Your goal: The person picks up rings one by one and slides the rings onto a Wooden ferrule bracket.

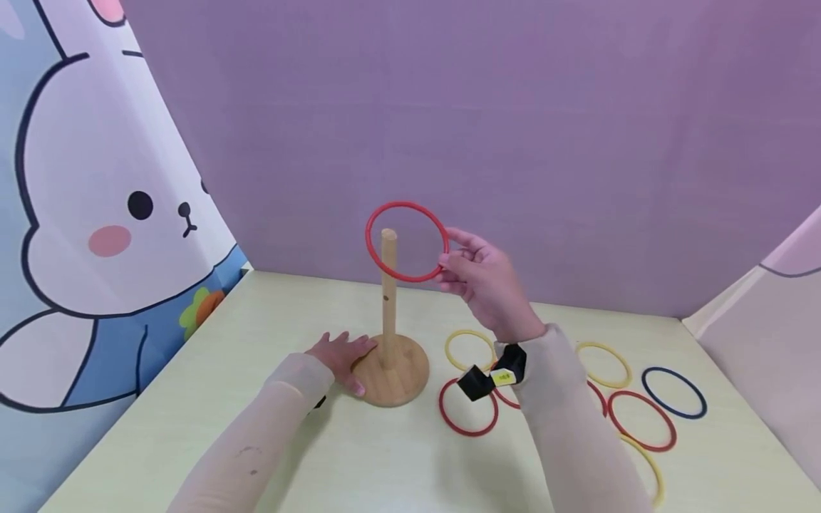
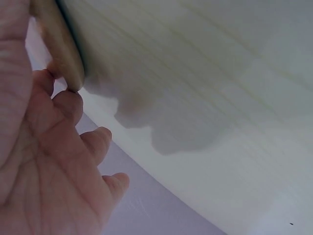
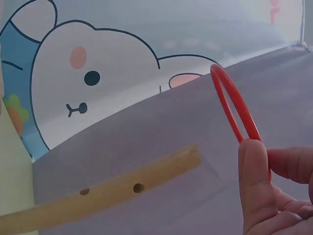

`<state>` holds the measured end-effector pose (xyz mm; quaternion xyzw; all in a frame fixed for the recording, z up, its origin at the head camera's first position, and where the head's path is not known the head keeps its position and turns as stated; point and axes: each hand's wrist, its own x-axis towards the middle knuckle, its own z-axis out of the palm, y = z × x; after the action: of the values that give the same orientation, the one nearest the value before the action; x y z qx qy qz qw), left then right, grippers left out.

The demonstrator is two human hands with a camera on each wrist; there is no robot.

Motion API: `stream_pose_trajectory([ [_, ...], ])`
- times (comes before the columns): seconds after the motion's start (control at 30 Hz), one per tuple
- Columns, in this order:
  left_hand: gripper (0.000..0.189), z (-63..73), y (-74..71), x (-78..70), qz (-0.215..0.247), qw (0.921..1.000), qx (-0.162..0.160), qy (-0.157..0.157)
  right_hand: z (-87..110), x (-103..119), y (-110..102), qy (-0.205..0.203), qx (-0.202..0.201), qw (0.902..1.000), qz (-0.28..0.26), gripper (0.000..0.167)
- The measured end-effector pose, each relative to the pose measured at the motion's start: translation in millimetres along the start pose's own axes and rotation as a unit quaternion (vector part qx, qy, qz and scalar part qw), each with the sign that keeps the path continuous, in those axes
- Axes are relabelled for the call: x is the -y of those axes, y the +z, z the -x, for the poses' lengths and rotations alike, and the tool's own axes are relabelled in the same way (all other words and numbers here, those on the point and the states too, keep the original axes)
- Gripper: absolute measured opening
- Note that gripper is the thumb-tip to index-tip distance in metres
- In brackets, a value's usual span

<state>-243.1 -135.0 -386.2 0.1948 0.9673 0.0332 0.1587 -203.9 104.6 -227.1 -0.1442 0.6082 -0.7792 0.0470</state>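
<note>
My right hand [image 1: 484, 285] pinches a thin red ring [image 1: 404, 204] between thumb and fingers, holding it by its right side. The ring is raised and tilted at the height of the top of a wooden post [image 1: 389, 313]. The post top shows within the ring's outline in the head view, while in the right wrist view the ring [image 3: 238, 103] appears apart from the post [image 3: 112, 188]. The post stands upright on a round wooden base [image 1: 404, 388]. Spread fingers of my left hand [image 1: 343, 358] rest against the base's left edge; the left wrist view shows fingertips touching its rim [image 2: 63, 49].
To the right on the pale table [image 1: 308, 463] lie several rings, among them a yellow ring [image 1: 447, 350], a red ring [image 1: 468, 433] and a dark blue ring [image 1: 675, 413]. My right forearm hides some. A purple backdrop [image 1: 513, 142] and a rabbit-printed panel [image 1: 83, 157] border the table.
</note>
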Motion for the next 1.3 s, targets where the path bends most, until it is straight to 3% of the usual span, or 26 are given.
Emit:
stream_pose_trajectory([
  [0.3, 0.089, 1.1, -0.6, -1.2, -0.002, 1.0000, 0.002, 0.000, -8.0, 1, 9, 0.035, 0.015, 0.9993, 0.002, 0.048],
  [0.57, 0.091, 1.0, -0.5, 1.1, 0.001, 1.0000, -0.003, 0.003, -21.2, 7, -2, 0.104, 0.086, 0.9908, -0.011, 0.049],
  [0.77, 0.093, -3.1, 3.0, 5.2, -0.001, 1.0000, -0.002, -0.002, -29.4, 2, -5, 0.131, 0.075, 0.9884, -0.011, 0.048],
  [1.0, 0.091, -1.2, 1.4, 0.2, -0.009, 0.9999, 0.007, -0.010, -33.2, -17, -14, 0.160, 0.055, 0.9855, 0.004, 0.046],
  [1.3, 0.091, -0.1, 0.8, 0.5, -0.006, 0.9998, 0.010, -0.015, -28.8, -34, -25, 0.150, 0.060, 0.9867, 0.018, 0.047],
])
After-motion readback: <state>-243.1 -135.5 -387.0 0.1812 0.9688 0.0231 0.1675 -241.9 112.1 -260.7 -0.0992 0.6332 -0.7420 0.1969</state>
